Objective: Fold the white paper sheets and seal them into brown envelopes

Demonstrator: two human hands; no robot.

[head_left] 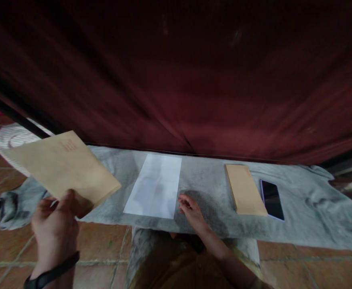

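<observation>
My left hand [55,218] is closed on the lower edge of a brown paper envelope [64,164], thumb on top. Red print shows near the envelope's upper edge, and it is held tilted above the left part of the cloth. On the cloth lies a white sheet of paper [156,186], flat and in front of me. Just beside its lower right edge is my right hand [190,208], fingers loosely curled and apart, with nothing visible in them. Farther right lies a stack of brown envelopes [245,190].
A phone [272,199] with a dark screen lies right of the stack. Grey cloth [308,208] covers the narrow bench. Behind it hangs a dark red curtain [194,100]. At the far left, a whitish patterned item [19,134] is partly behind the envelope. Floor tiles [100,245] show below.
</observation>
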